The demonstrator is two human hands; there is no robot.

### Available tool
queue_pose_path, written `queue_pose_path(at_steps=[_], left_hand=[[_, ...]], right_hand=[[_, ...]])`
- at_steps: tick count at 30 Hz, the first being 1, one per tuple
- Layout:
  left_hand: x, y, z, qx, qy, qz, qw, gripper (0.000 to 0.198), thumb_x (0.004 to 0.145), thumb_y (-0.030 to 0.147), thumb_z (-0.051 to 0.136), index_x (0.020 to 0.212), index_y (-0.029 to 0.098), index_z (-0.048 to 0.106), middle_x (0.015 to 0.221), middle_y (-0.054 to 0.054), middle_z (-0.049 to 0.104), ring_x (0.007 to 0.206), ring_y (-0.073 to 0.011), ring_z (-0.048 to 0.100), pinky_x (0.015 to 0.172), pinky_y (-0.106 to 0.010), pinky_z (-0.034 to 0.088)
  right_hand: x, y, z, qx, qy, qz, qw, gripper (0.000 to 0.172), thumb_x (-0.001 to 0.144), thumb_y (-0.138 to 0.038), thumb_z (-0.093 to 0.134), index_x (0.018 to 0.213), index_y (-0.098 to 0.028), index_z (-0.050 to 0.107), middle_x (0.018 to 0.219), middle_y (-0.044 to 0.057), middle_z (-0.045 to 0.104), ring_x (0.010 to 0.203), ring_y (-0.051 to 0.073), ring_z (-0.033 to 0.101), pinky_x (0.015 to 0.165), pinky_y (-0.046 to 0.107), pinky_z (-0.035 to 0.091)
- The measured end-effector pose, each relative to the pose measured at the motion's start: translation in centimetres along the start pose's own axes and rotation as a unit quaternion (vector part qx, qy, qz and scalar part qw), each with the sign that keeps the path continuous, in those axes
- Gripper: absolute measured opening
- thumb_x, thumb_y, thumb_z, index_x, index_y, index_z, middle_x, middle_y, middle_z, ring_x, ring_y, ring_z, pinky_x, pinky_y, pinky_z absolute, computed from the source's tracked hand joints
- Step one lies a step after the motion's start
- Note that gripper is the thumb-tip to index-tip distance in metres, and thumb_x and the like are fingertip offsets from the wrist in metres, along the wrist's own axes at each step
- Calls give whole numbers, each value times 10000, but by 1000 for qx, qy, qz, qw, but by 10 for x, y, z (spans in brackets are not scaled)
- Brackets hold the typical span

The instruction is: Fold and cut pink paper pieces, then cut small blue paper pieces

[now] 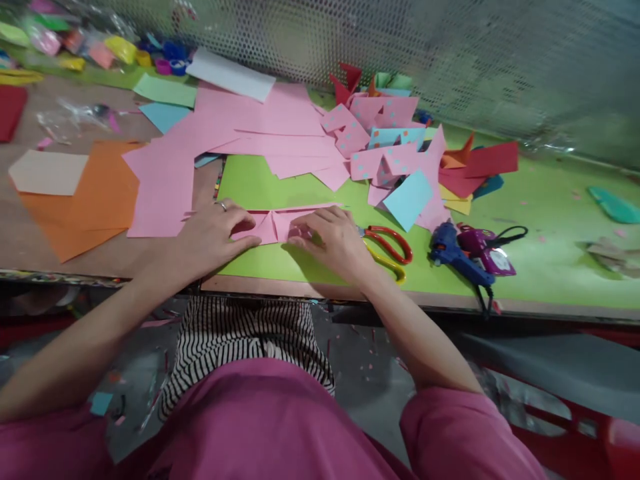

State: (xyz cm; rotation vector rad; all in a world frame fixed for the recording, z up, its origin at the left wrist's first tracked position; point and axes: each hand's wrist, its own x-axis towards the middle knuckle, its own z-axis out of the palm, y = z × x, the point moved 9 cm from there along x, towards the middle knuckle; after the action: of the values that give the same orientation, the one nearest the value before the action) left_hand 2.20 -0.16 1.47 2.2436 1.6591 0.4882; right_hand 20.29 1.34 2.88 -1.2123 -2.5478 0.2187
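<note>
A folded strip of pink paper point(276, 227) lies on the green tabletop near its front edge, with a crease standing up at its middle. My left hand point(213, 233) is closed on the strip's left end, thumb and fingers at the paper. At the right end my right hand point(330, 240) grips the same strip, fingers curled over its top edge. Just right of that hand lie scissors point(390, 248) with one red and one yellow handle, their blades mostly hidden behind the hand.
Pink paper sheets point(255, 123) spread behind my hands. Folded dotted pink pieces point(385, 160) pile up at the back right. A blue glue gun point(457, 253) and a purple object point(493, 250) lie to the right. Orange paper point(100, 200) lies left; a perforated metal panel point(450, 60) stands behind.
</note>
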Motion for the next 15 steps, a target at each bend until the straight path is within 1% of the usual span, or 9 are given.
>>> queue_pose_path(at_steps=[3, 5, 8, 10, 12, 15], left_hand=[[2, 3, 2, -12, -9, 2, 1000, 398, 931, 426, 605, 1201, 159, 727, 1135, -128, 745, 1100, -303, 653, 998, -455, 518], [2, 5, 2, -17, -9, 18, 1000, 421, 956, 415, 562, 1273, 181, 711, 1162, -119, 740, 1107, -303, 650, 1015, -467, 510], [0, 8, 3, -15, -12, 36, 999, 437, 987, 420, 500, 1290, 195, 720, 1178, -120, 729, 1109, -313, 646, 1032, -488, 497], [-2, 9, 4, -13, -14, 32, 999, 467, 988, 446, 501, 1305, 178, 714, 1185, -132, 719, 1112, -327, 643, 1031, -503, 494], [-2, 10, 4, -12, -13, 23, 1000, 504, 964, 489, 548, 1309, 156, 704, 1194, -144, 711, 1131, -342, 632, 1036, -515, 488], [-2, 10, 4, -16, -23, 4, 1000, 506, 896, 512, 649, 1241, 148, 710, 1187, -142, 708, 1163, -351, 616, 1056, -518, 475]], right_hand=[[4, -2, 4, 9, -6, 1, 1000, 216, 1005, -408, 630, 1061, -233, 743, 963, 75, 730, 962, 262, 578, 859, 387, 381], [5, -3, 5, 25, -9, 5, 1000, 215, 1021, -383, 602, 1105, -232, 730, 969, 74, 714, 945, 250, 574, 855, 381, 377], [7, -2, 7, 56, -24, 18, 998, 221, 1011, -345, 615, 1173, -220, 701, 976, 70, 695, 921, 234, 575, 851, 372, 375], [8, 0, 8, 81, -42, 36, 995, 211, 973, -351, 677, 1120, -200, 691, 951, 63, 681, 889, 221, 567, 838, 363, 372], [9, 2, 9, 114, -60, 54, 990, 201, 927, -352, 737, 1018, -189, 663, 908, 45, 660, 833, 199, 543, 808, 348, 365], [10, 5, 9, 157, -62, 71, 983, 227, 877, -316, 778, 900, -203, 583, 860, 14, 623, 772, 169, 495, 763, 325, 341]])
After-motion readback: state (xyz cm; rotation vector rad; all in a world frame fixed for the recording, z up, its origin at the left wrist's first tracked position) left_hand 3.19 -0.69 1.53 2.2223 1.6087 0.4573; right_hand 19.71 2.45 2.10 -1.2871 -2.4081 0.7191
